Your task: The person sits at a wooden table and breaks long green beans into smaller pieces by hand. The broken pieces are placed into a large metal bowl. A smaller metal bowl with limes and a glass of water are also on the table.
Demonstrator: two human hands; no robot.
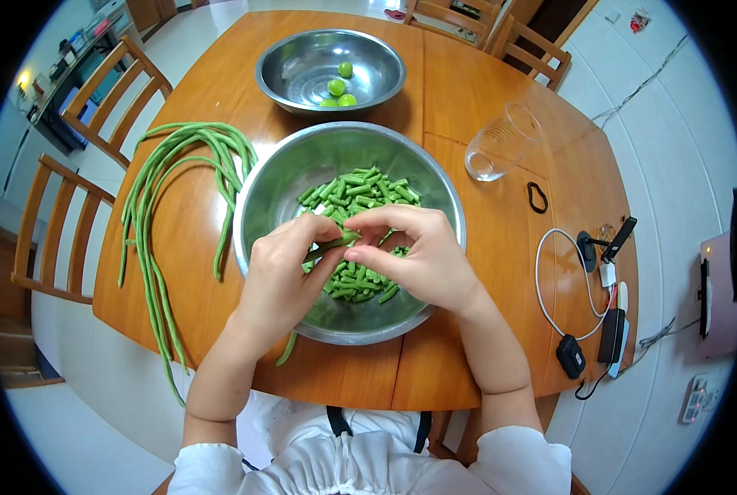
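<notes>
Above a large stainless steel bowl, my left hand grips a long green bean between thumb and fingers. My right hand pinches the same bean close to its end, thumb and index fingertips nearly meeting my left fingers. Cut green bean pieces lie heaped in the bowl under both hands. A bundle of uncut long beans rests on the table left of the bowl, some hanging over the near edge. A bean's tail shows below the bowl's near rim, by my left forearm.
A smaller steel bowl with several round green fruits stands behind. To the right are a clear glass, a black band, a white cable and a black power adapter. Wooden chairs surround the wooden table.
</notes>
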